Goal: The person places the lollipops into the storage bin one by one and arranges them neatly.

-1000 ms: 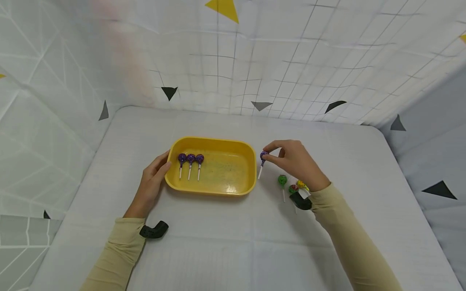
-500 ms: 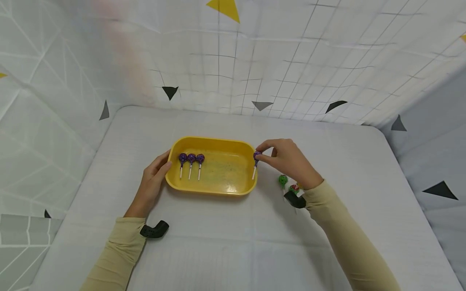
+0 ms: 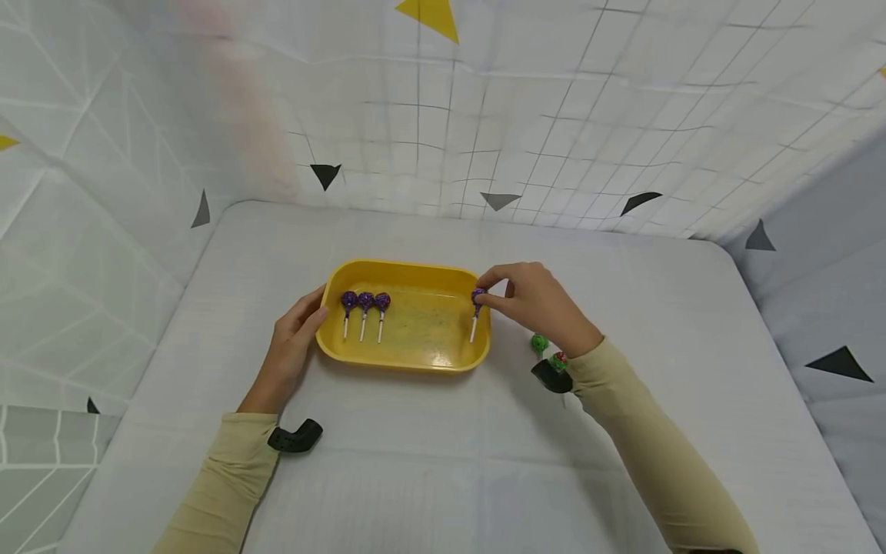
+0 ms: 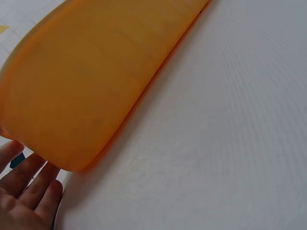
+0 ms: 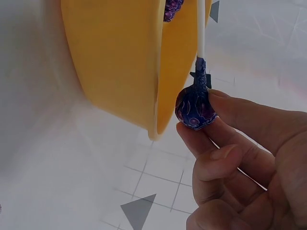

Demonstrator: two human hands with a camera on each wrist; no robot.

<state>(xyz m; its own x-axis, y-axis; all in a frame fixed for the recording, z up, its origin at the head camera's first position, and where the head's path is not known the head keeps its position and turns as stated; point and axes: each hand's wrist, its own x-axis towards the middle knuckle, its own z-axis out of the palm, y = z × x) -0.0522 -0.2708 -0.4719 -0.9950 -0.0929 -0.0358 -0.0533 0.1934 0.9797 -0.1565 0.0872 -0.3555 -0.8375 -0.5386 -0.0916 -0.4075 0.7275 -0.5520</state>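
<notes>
A yellow tray (image 3: 429, 358) stands on the table with three purple-wrapped lollipops (image 3: 365, 302) side by side in its left part, sticks toward me. My left hand (image 3: 289, 346) holds the tray's left end, thumb at the rim and fingers along the outer wall; in the left wrist view those fingers (image 4: 36, 187) look fairly straight. My right hand (image 3: 536, 300) pinches another purple lollipop (image 5: 194, 108) by its wrapped head between thumb and fingers. This lollipop is over the tray's right end, its white stick pointing toward me.
Right of the tray, a green lollipop (image 3: 539, 343) and a red-and-green lollipop (image 3: 559, 359) lie on the white table (image 3: 388, 477), partly hidden by the black strap piece (image 3: 552, 377) at my right wrist. A patterned white cloth (image 3: 526, 131) rises behind the table.
My right hand has moved left, carrying the purple lollipop from beside the tray to above its right end. The yellow lollipop has become hidden behind my right arm. My left hand stays put.
</notes>
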